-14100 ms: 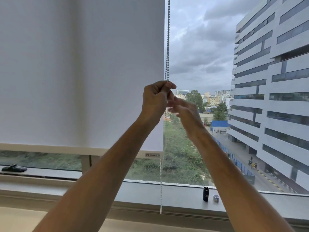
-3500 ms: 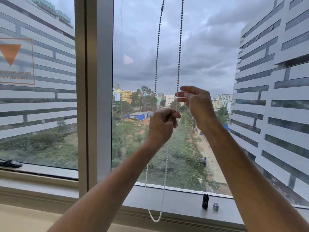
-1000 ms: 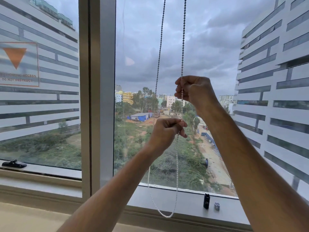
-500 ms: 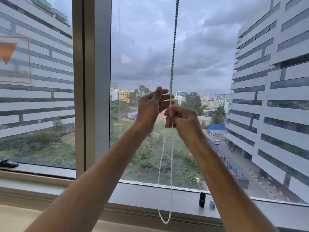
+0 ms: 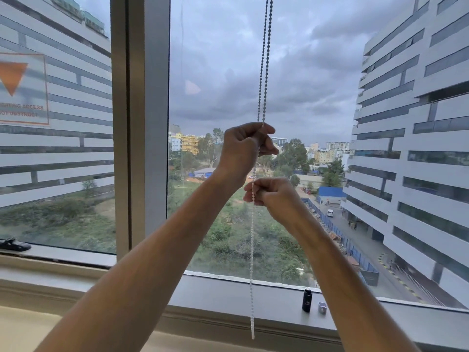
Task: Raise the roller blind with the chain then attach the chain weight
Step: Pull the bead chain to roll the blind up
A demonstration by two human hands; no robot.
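The beaded chain (image 5: 264, 59) hangs as two close strands from the top of the frame down in front of the window. My left hand (image 5: 243, 148) is closed around it at mid-height. Just below, my right hand (image 5: 271, 194) is also closed on the chain. Under my hands the white loop (image 5: 251, 288) drops straight past the sill. The roller blind is out of view above. A small black cylinder (image 5: 306, 300), seemingly the chain weight, stands upright on the window sill (image 5: 228, 293), with a small grey piece (image 5: 322, 308) beside it.
A wide grey mullion (image 5: 142, 123) splits the window left of the chain. A black window handle (image 5: 12, 244) lies on the left ledge. An orange-triangle notice (image 5: 22, 90) is stuck on the left pane. Buildings and greenery show through the glass.
My left hand has closed on the chain and sits higher, while my right hand has pulled down below it. The hanging loop now drops as one tight line.
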